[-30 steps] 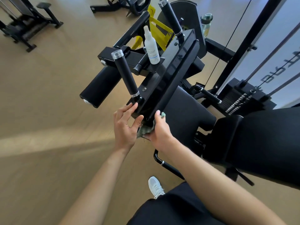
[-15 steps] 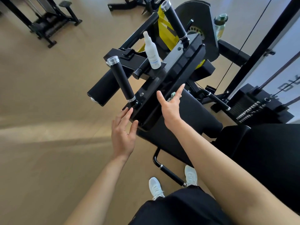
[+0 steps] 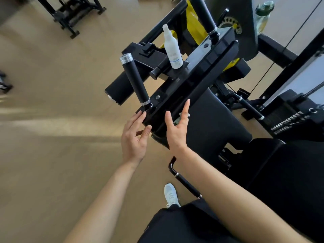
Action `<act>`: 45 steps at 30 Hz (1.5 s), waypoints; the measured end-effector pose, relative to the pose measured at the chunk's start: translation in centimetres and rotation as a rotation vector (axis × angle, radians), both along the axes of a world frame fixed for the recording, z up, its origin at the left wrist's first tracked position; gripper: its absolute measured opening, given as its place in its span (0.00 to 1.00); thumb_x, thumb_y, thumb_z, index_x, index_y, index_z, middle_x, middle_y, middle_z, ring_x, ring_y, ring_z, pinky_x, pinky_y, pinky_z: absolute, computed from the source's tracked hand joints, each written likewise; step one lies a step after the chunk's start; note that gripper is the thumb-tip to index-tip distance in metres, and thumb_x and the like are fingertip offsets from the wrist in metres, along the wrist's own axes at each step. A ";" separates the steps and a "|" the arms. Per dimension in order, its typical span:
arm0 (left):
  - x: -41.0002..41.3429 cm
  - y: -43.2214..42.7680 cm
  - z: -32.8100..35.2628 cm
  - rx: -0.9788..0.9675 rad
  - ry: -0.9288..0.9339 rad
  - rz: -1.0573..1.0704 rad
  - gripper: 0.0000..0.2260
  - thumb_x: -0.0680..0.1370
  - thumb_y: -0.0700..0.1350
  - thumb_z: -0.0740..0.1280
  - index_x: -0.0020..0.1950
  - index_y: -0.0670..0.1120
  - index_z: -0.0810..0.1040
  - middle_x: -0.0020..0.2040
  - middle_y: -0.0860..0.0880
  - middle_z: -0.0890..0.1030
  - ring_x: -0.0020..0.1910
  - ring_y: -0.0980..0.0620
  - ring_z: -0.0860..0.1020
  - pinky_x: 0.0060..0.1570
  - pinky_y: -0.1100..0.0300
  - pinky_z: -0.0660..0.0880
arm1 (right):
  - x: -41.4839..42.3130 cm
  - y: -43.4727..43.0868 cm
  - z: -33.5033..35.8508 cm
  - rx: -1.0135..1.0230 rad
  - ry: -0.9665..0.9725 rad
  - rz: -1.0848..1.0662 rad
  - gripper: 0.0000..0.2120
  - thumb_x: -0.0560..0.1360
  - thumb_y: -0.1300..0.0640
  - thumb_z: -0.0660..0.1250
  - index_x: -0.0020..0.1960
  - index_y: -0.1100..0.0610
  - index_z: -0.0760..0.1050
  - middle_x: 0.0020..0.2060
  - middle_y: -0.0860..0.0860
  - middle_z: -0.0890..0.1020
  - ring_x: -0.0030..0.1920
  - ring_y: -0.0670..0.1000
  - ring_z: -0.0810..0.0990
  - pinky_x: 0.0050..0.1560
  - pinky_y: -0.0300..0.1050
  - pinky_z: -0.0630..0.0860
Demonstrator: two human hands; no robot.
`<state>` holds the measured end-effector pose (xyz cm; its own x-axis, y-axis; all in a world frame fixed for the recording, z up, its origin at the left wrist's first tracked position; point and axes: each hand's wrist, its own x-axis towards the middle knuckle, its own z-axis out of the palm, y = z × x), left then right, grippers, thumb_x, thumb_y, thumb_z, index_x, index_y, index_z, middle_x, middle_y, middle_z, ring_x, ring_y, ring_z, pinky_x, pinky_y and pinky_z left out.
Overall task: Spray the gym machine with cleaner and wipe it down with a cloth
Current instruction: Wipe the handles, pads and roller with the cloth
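The black gym machine has a long glossy plate point(image 3: 201, 76) running from near me up to the right. My left hand point(image 3: 133, 139) rests with fingers spread on the plate's near end, just below an upright black grip point(image 3: 135, 81). Against the plate's right edge lies my right hand point(image 3: 176, 132), thumb and forefinger stretched out. A pale green cloth point(image 3: 181, 117) peeks out from behind its fingers, which hold it to the machine. A white spray bottle point(image 3: 172, 48) stands upright on the frame beyond the plate, untouched.
A black seat pad point(image 3: 213, 123) lies under the plate, with a roller pad point(image 3: 119, 90) to the left. A weight stack point(image 3: 287, 120) and cables stand at right. A green water bottle point(image 3: 262, 16) sits at top right. Another machine point(image 3: 73, 11) stands far left on the wooden floor.
My right hand slid with the cloth from the plate's near end a little way up its right edge, and its fingers spread. My left hand stayed at the near end.
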<state>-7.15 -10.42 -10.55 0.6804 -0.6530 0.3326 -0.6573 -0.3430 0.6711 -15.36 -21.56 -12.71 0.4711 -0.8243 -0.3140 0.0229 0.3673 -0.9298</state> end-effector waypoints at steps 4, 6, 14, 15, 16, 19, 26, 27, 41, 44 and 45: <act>-0.1 0.1 -0.3 -0.043 0.052 0.014 0.18 0.80 0.43 0.71 0.70 0.44 0.79 0.71 0.49 0.76 0.72 0.47 0.75 0.48 0.71 0.79 | 0.2 -5.3 0.5 0.037 0.010 -0.098 0.36 0.83 0.50 0.67 0.83 0.35 0.49 0.67 0.42 0.62 0.66 0.33 0.62 0.74 0.44 0.57; -0.2 0.0 -0.4 -0.061 0.056 0.026 0.18 0.80 0.44 0.71 0.70 0.44 0.79 0.71 0.51 0.75 0.72 0.47 0.75 0.45 0.71 0.79 | 0.2 -5.8 0.6 0.053 0.022 -0.110 0.36 0.84 0.49 0.66 0.82 0.34 0.49 0.71 0.45 0.63 0.71 0.40 0.61 0.75 0.45 0.57; -0.1 -0.2 -1.1 -0.057 0.003 0.059 0.18 0.81 0.45 0.70 0.70 0.45 0.79 0.72 0.51 0.75 0.72 0.46 0.75 0.45 0.55 0.83 | -1.2 2.1 0.5 0.084 -0.030 0.062 0.40 0.85 0.49 0.64 0.82 0.35 0.37 0.72 0.33 0.54 0.73 0.32 0.50 0.71 0.37 0.53; -0.2 -0.2 -1.1 -0.054 0.009 0.062 0.18 0.81 0.45 0.70 0.70 0.44 0.79 0.72 0.49 0.76 0.72 0.45 0.74 0.43 0.61 0.82 | -1.3 2.1 0.4 0.086 -0.030 0.077 0.41 0.85 0.49 0.64 0.82 0.36 0.37 0.72 0.32 0.53 0.74 0.32 0.50 0.72 0.37 0.53; -0.3 -0.3 -1.0 -0.050 0.011 0.063 0.17 0.81 0.44 0.70 0.70 0.44 0.79 0.72 0.48 0.76 0.72 0.44 0.74 0.41 0.67 0.80 | -1.2 1.7 0.3 0.087 -0.031 0.086 0.41 0.84 0.50 0.65 0.82 0.36 0.37 0.73 0.32 0.53 0.75 0.33 0.49 0.72 0.37 0.53; -0.4 -0.3 -1.0 -0.046 0.005 0.061 0.17 0.81 0.44 0.70 0.70 0.44 0.79 0.72 0.49 0.76 0.72 0.45 0.74 0.41 0.70 0.78 | -1.0 0.0 0.6 0.046 -0.028 0.035 0.42 0.84 0.51 0.66 0.83 0.37 0.38 0.77 0.34 0.53 0.77 0.35 0.51 0.77 0.40 0.53; -2.9 -1.7 -0.8 0.003 -0.373 0.218 0.14 0.80 0.39 0.71 0.66 0.41 0.81 0.63 0.45 0.81 0.61 0.47 0.76 0.63 0.49 0.74 | -3.6 -4.9 0.1 0.157 -0.042 0.004 0.43 0.74 0.60 0.61 0.83 0.46 0.44 0.75 0.49 0.65 0.69 0.47 0.72 0.72 0.53 0.70; -3.6 -2.5 -0.4 -0.024 -0.437 0.208 0.13 0.79 0.38 0.71 0.64 0.41 0.82 0.61 0.45 0.82 0.59 0.47 0.77 0.61 0.50 0.74 | -4.2 -5.2 0.0 0.128 -0.035 0.007 0.38 0.76 0.64 0.58 0.82 0.50 0.48 0.68 0.49 0.70 0.64 0.44 0.75 0.67 0.48 0.74; -3.1 -12.7 3.1 0.340 -0.394 -0.320 0.22 0.80 0.51 0.70 0.73 0.48 0.76 0.61 0.52 0.84 0.56 0.53 0.82 0.55 0.51 0.76 | -5.5 -7.2 -0.6 -0.099 -0.095 0.003 0.24 0.75 0.66 0.66 0.62 0.42 0.83 0.77 0.43 0.69 0.77 0.50 0.70 0.72 0.56 0.74; -3.3 -13.1 2.9 0.410 -0.407 -0.347 0.23 0.77 0.52 0.72 0.71 0.51 0.77 0.58 0.52 0.85 0.53 0.51 0.82 0.52 0.51 0.76 | -6.6 -7.8 -1.4 -0.173 -0.084 -0.033 0.24 0.77 0.74 0.65 0.64 0.52 0.83 0.71 0.47 0.77 0.73 0.54 0.75 0.69 0.62 0.76; -3.4 -13.1 2.8 0.404 -0.424 -0.333 0.19 0.78 0.52 0.72 0.69 0.52 0.79 0.55 0.53 0.85 0.50 0.51 0.82 0.50 0.51 0.76 | -7.0 -8.0 -1.4 -0.226 -0.073 -0.035 0.21 0.78 0.74 0.65 0.64 0.55 0.83 0.68 0.51 0.79 0.69 0.55 0.78 0.66 0.62 0.78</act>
